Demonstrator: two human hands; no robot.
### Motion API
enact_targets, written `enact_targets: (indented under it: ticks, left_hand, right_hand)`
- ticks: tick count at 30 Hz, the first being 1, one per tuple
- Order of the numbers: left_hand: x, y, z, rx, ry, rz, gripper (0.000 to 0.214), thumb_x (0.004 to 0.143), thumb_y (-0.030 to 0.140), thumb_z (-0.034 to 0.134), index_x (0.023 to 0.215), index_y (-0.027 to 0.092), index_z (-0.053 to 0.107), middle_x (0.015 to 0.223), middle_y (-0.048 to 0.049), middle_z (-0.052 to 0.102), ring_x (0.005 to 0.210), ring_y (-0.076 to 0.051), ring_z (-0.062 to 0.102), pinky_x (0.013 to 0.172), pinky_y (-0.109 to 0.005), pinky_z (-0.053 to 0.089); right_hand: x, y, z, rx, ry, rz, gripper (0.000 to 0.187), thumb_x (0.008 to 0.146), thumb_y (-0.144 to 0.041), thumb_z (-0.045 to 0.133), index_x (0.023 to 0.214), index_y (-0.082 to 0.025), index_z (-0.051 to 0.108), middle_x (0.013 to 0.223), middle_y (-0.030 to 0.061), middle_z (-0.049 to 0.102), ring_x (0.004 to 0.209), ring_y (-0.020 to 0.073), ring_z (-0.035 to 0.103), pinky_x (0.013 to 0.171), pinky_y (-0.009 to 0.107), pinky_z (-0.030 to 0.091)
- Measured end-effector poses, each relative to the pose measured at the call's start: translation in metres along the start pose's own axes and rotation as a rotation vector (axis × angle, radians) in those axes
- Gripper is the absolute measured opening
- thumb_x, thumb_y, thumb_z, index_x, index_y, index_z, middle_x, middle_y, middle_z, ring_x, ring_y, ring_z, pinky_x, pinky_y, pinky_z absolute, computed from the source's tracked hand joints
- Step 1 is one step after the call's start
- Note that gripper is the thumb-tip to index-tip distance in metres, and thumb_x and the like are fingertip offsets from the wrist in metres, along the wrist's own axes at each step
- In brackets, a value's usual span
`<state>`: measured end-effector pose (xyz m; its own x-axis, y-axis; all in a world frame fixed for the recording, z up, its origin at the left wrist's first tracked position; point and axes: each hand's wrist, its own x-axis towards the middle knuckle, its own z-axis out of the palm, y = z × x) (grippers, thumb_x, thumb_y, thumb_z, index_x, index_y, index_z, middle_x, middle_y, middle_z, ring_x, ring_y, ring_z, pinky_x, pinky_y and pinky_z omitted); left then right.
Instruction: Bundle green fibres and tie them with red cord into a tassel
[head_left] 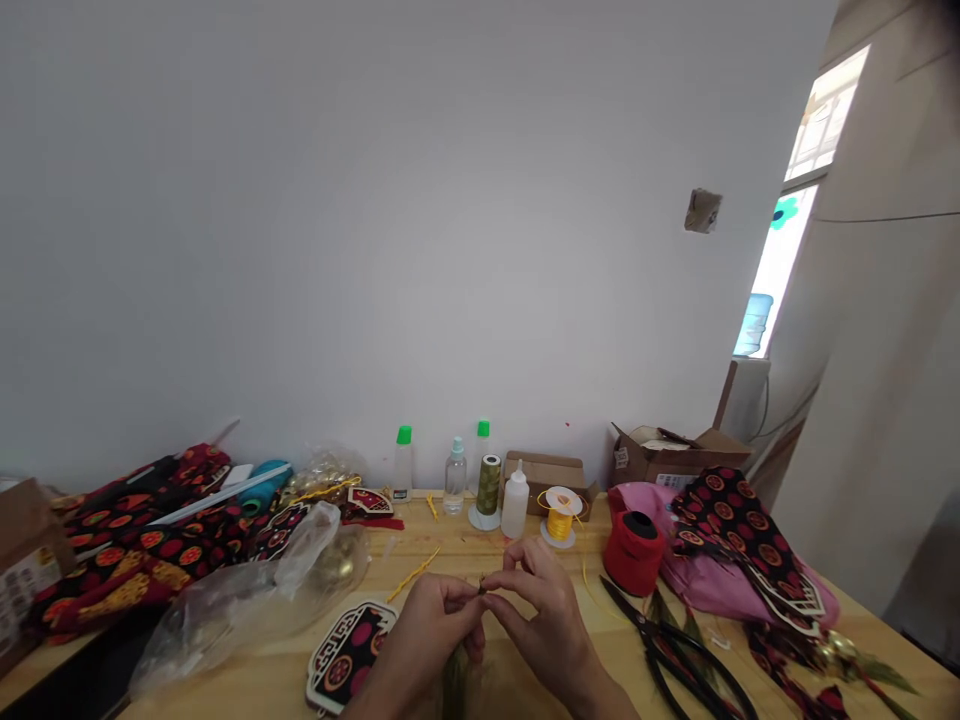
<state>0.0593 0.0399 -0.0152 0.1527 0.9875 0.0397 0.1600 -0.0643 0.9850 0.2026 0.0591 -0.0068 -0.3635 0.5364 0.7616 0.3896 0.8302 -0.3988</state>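
Close together over the front of the table, my left hand (448, 622) and my right hand (541, 612) meet at the fingertips. My left fingers are closed around the upper part of a dark green tassel (453, 688), whose strands hang below. With thumb and forefinger, my right hand pinches at the small top end of the tassel; the exact detail there is too small to make out. Left of my left hand lies a flat ornament (349, 650) with a pale border and dark patterned fabric, partly covered by my forearm. Black-handled scissors (679, 655) rest to the right.
A red thread cone (634, 558), a yellow cord spool (560, 522), a white squeeze bottle (515, 503) and a green thread spool (489, 485) stand behind my hands. Plastic bags (247, 620) and patterned fabric (150, 540) cover the left. A cardboard box (675, 458) sits back right.
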Motion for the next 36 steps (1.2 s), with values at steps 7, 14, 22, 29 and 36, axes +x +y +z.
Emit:
enact_targets:
  ticks: [7, 14, 22, 29, 36]
  left_hand:
    - [-0.007, 0.008, 0.002, 0.382, 0.131, 0.129, 0.034, 0.074, 0.031, 0.039, 0.052, 0.015, 0.059, 0.046, -0.0005, 0.059, 0.047, -0.014, 0.052, 0.05, -0.021, 0.035]
    - [-0.011, 0.021, 0.002, 0.645, 0.237, 0.193, 0.028, 0.074, 0.025, 0.04, 0.053, 0.018, 0.057, 0.047, 0.0, 0.055, 0.046, -0.014, 0.048, 0.048, -0.022, 0.03]
    - [-0.012, 0.019, 0.003, 0.728, 0.263, 0.216, 0.024, 0.073, 0.021, 0.042, 0.061, 0.018, 0.063, 0.054, -0.0046, 0.062, 0.052, -0.017, 0.052, 0.051, -0.024, 0.031]
    - [-0.013, 0.019, 0.002, 0.535, 0.323, 0.278, 0.019, 0.068, 0.019, 0.049, 0.062, 0.022, 0.066, 0.057, -0.0041, 0.065, 0.053, -0.018, 0.055, 0.052, -0.024, 0.033]
    - [-0.012, 0.018, 0.003, 0.668, 0.305, 0.292, 0.021, 0.071, 0.02, 0.046, 0.067, 0.02, 0.067, 0.06, -0.0057, 0.066, 0.055, -0.018, 0.057, 0.053, -0.025, 0.034]
  right_hand:
    - [-0.002, 0.004, 0.005, -0.062, 0.036, 0.051, 0.008, 0.071, -0.016, 0.057, 0.076, -0.02, 0.062, 0.069, 0.0018, 0.047, 0.068, 0.0159, 0.047, 0.058, 0.027, 0.038]
    - [-0.006, 0.0, 0.009, 0.07, 0.081, 0.142, 0.009, 0.068, -0.014, 0.059, 0.074, -0.02, 0.06, 0.069, 0.0004, 0.046, 0.068, 0.015, 0.047, 0.059, 0.026, 0.04]
    - [-0.004, 0.001, 0.014, 0.144, 0.083, 0.253, 0.006, 0.067, -0.016, 0.061, 0.072, -0.019, 0.061, 0.069, 0.0008, 0.049, 0.07, 0.0151, 0.049, 0.061, 0.026, 0.042]
    - [-0.005, 0.001, 0.015, 0.146, 0.07, 0.262, 0.005, 0.068, -0.018, 0.06, 0.072, -0.019, 0.062, 0.067, 0.0008, 0.049, 0.068, 0.0149, 0.048, 0.06, 0.026, 0.041]
    - [-0.005, -0.002, 0.014, 0.117, 0.056, 0.252, 0.004, 0.07, -0.017, 0.057, 0.07, -0.018, 0.061, 0.067, 0.0012, 0.049, 0.068, 0.0146, 0.048, 0.06, 0.026, 0.04]
